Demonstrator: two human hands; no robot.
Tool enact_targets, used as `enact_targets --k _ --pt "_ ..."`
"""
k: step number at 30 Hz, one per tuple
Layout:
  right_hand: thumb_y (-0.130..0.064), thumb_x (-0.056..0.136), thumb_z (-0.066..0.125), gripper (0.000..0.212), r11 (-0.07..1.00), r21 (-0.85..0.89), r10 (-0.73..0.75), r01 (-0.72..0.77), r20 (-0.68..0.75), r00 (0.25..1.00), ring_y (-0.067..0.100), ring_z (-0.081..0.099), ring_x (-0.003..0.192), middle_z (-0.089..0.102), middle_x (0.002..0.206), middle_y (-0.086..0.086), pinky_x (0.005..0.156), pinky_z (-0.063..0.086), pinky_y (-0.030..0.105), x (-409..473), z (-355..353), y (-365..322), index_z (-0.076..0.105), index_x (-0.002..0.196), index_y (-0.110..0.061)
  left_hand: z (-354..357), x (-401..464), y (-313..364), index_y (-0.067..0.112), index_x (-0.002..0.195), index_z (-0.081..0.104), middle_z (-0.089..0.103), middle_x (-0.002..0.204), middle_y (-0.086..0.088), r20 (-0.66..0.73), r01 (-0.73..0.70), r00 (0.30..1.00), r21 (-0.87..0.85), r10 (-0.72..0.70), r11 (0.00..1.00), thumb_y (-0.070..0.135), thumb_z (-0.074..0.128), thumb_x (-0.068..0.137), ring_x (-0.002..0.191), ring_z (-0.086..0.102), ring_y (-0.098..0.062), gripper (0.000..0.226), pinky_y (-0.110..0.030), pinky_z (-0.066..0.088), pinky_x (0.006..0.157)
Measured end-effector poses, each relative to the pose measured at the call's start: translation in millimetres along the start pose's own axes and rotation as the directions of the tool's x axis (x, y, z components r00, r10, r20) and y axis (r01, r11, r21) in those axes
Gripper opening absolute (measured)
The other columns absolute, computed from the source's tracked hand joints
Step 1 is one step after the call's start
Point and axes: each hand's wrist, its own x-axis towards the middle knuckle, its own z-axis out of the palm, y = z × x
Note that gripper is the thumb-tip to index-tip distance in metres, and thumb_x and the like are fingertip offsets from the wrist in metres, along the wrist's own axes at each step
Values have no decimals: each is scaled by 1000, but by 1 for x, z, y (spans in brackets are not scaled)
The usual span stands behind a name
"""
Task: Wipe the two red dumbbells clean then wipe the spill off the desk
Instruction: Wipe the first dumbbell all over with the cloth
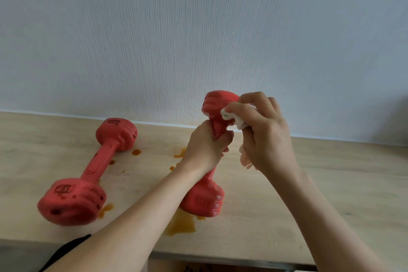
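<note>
Above desk [331, 183] — left hand [203, 152] grip clasps dumbbell [212, 117]; right hand [265, 134] grip pinches cloth [239, 122].

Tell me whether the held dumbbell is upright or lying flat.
Tilted upright: held dumbbell stands with its lower end near the desk, left hand gripping it.

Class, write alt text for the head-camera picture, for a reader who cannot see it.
A left hand grips a red dumbbell upright by its handle while the right hand presses a white cloth against its top end. A second red dumbbell lies to the left on the wooden desk, among orange spill stains.
</note>
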Motion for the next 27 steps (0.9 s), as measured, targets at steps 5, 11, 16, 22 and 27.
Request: enact_targets --k 5,11,16,22,27 --pt "3 86 55 22 953 215 212 -212 23 977 17 58 85 61 97 4 72 49 29 -4 -1 9 69 97 -10 -7 -1 0 21 80 53 56 65 2 -30 6 1000 -23 -7 1000 17 57 88 48 57 1 10 -17 46 47" --pt "-15 91 57 11 954 168 239 -247 66 969 16 56 77 58 94 1 64 46 33 3 -5 7 63 100 -14 -9 -5 2 21 72 52 56 61 1 -27 -11 1000 7 11 1000 12 56 86 47 56 0 17 -18 47 47" --pt "-31 91 51 21 911 145 372 -387 118 921 21 56 76 58 93 2 66 49 42 -2 -2 17 61 99 -14 -10 -5 0 11 75 53 55 61 -2 -29 -4 1000 -7 4 1000 10 56 86 46 55 -2 12 -22 46 48" --pt "-18 92 54 10 950 177 253 -258 49 966 19 57 76 57 94 1 61 47 35 7 -4 -3 62 98 -15 -11 -8 3 14 72 54 56 60 -1 -47 -15 999 14 15 1000 11 55 84 46 55 -2 12 -18 45 46" --pt "-26 90 49 19 875 278 388 -397 89 917 12 55 76 57 94 1 66 46 29 1 0 8 61 98 -13 -12 -9 3 19 74 56 55 57 2 -22 -1 1000 -47 0 999 9 56 86 46 54 -5 15 -24 44 49"
